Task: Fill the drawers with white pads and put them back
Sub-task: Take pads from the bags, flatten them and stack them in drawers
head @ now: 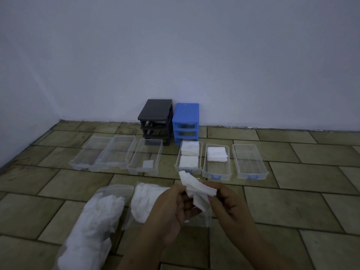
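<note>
Both hands hold a small bunch of white pads [196, 189] in front of me: my left hand [171, 213] grips it from below, my right hand [231, 207] pinches its right edge. Several clear drawers lie in a row on the floor. The drawer with two pad stacks [188, 169] lies just beyond the hands. To its right a blue-handled drawer [216, 172] holds one stack, and another blue-handled drawer [250, 172] holds none. Three clear drawers [116, 152] lie at the left. A black drawer frame [155, 115] and a blue drawer frame [186, 119] stand by the wall.
Two clear plastic bags of white pads lie on the tiled floor near me: one bag [91, 227] at the lower left, another bag [144, 201] under my left hand. A plain wall [175, 55] closes the back. One left drawer holds a small pale piece [148, 164].
</note>
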